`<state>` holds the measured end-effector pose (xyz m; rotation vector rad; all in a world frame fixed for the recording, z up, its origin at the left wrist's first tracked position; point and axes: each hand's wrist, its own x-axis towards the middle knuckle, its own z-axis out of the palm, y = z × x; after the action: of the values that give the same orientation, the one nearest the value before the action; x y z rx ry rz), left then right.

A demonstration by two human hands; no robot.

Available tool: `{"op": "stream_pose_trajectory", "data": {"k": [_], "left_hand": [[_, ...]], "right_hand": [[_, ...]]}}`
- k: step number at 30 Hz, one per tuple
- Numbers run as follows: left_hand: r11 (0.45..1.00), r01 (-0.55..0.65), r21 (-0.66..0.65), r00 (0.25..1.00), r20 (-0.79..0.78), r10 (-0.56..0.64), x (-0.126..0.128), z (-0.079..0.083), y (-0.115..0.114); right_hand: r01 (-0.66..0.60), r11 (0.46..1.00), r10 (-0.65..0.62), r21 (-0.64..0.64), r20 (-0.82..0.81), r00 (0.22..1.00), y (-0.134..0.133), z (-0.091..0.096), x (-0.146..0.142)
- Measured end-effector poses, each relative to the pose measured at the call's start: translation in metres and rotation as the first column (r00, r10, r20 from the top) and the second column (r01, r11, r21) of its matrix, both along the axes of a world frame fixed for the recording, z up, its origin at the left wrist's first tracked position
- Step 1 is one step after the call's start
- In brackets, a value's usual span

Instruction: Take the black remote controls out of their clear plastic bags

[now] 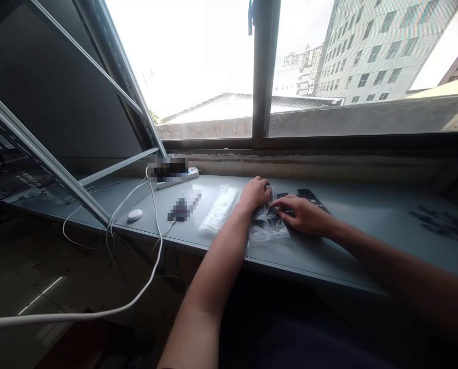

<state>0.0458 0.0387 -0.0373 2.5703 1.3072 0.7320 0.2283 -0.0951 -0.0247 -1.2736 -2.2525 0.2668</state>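
A clear plastic bag [269,231] lies on the grey table in front of me, with small dark items inside that I cannot make out. My left hand [255,192] is at its far left edge, fingers curled down onto the plastic. From the right, my right hand [304,214] reaches over the bag, thumb and index finger closed on its upper part. Black remote controls [313,200] lie just beyond my right hand, partly hidden by it. Left of my left forearm rests a pile of clear plastic bags [219,210].
A dark pile of slim items [444,224] lies at the table's right. To the left are a round white device [135,214], a blurred phone-like object [180,209], a white power strip [192,173] and loose white cables [157,256]. A metal frame [94,205] slants at the left.
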Motion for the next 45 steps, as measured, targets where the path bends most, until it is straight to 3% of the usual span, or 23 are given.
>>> {"op": "stream_pose_trajectory", "data": {"k": [7, 14, 21, 27, 36, 41, 45], "left_hand": [[1.000, -0.001, 0.017, 1.000, -0.012, 0.001, 0.000, -0.001, 0.001], [1.000, 0.005, 0.022, 1.000, -0.015, -0.005, 0.000, 0.000, 0.000], [1.000, 0.007, 0.013, 1.000, -0.008, -0.007, 0.001, -0.001, 0.000], [1.000, 0.009, 0.010, 0.999, 0.037, -0.010, 0.001, -0.003, 0.003], [0.997, -0.068, 0.033, 0.977, 0.205, 0.060, 0.004, 0.001, 0.005], [0.995, -0.042, -0.095, 0.930, 0.361, 0.074, 0.007, 0.005, 0.005], [0.965, -0.028, -0.262, 0.851, 0.501, 0.161, 0.008, 0.008, 0.008]], "right_hand": [[-0.011, 1.000, 0.011, 0.000, -0.004, 1.000, 0.001, 0.002, 0.002], [0.063, 0.997, -0.064, -0.037, -0.026, 0.998, -0.001, 0.003, 0.000], [0.001, 0.999, -0.002, -0.037, -0.041, 0.999, -0.001, 0.005, 0.001], [0.033, 0.999, -0.029, 0.028, -0.135, 0.990, 0.001, 0.002, 0.002], [0.194, 0.978, -0.151, 0.080, -0.376, 0.914, -0.002, 0.006, 0.005], [0.241, 0.958, -0.154, 0.157, -0.428, 0.891, -0.005, 0.011, 0.001], [0.232, 0.946, -0.107, 0.226, -0.458, 0.882, -0.006, 0.011, -0.001]]}}
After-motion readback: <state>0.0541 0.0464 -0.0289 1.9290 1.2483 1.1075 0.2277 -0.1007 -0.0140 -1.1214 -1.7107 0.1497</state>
